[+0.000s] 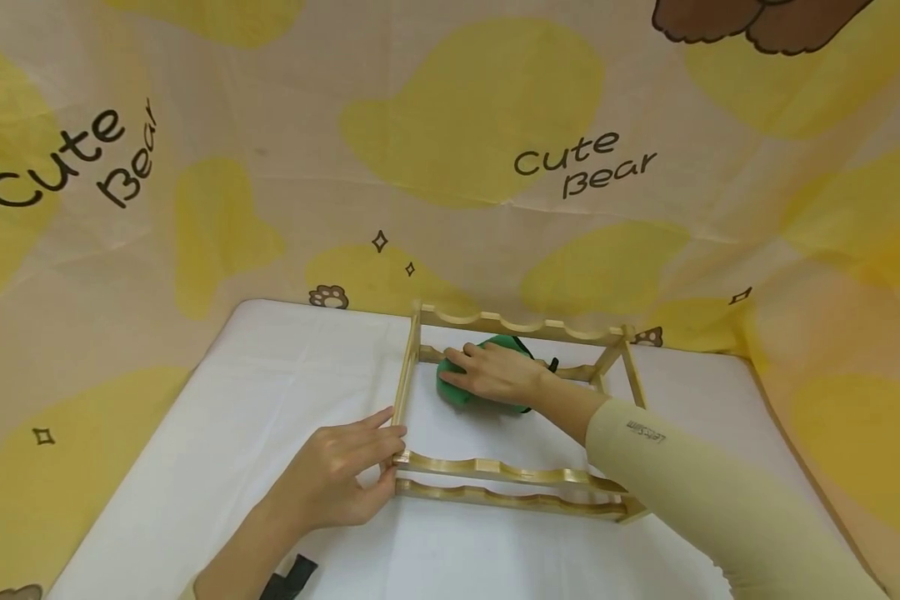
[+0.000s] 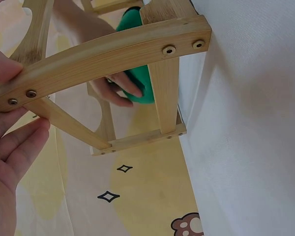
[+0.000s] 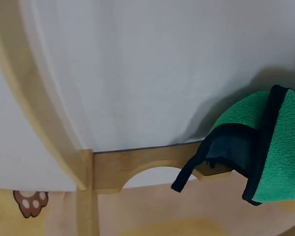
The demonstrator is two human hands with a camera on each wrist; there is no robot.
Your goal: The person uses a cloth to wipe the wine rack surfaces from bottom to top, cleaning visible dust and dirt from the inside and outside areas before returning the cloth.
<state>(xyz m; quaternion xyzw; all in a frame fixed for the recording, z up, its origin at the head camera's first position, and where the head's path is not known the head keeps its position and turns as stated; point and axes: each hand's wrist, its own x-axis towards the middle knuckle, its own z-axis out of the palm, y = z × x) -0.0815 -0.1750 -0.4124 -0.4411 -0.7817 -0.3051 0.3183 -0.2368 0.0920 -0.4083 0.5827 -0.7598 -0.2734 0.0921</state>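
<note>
Right arm (image 1: pixel 667 475) stretched from lower right of frame; green cloth (image 1: pixel 456 393) gripped near centre by right hand's (image 1: pixel 498 372) bent fingers, inside wooden rack (image 1: pixel 487 467). Rack's left end pinched by left hand (image 1: pixel 345 468), lower centre.

Green cloth (image 1: pixel 456 393) partly hidden, black object (image 1: pixel 292 577) cut off

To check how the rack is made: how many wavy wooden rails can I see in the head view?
4: front upper rail, front lower rail, back upper rail and back lower rail, the last partly hidden behind the green cloth item.
</note>
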